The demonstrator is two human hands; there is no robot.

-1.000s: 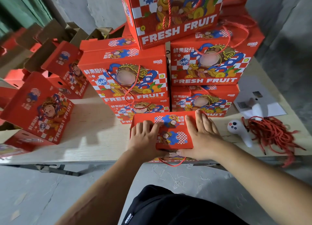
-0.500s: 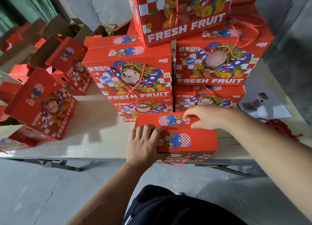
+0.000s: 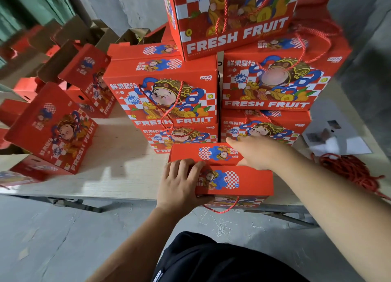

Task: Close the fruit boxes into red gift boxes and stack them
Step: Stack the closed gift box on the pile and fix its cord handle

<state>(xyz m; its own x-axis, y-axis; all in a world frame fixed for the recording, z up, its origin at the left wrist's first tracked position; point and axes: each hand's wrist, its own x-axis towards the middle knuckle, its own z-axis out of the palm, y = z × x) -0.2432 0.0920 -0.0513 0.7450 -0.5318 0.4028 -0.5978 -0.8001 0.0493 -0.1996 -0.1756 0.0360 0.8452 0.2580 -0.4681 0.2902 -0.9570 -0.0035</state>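
At lower centre, the left hand (image 3: 179,182) grips the red gift box (image 3: 243,182) at its near-left corner, fingers curled over the top flap. The right hand (image 3: 254,152) lies on the far flap (image 3: 190,152); its grip cannot be told.

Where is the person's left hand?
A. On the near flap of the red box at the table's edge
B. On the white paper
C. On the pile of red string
A: the left hand rests, fingers curled, on the near flap of the red box at the table's front edge.
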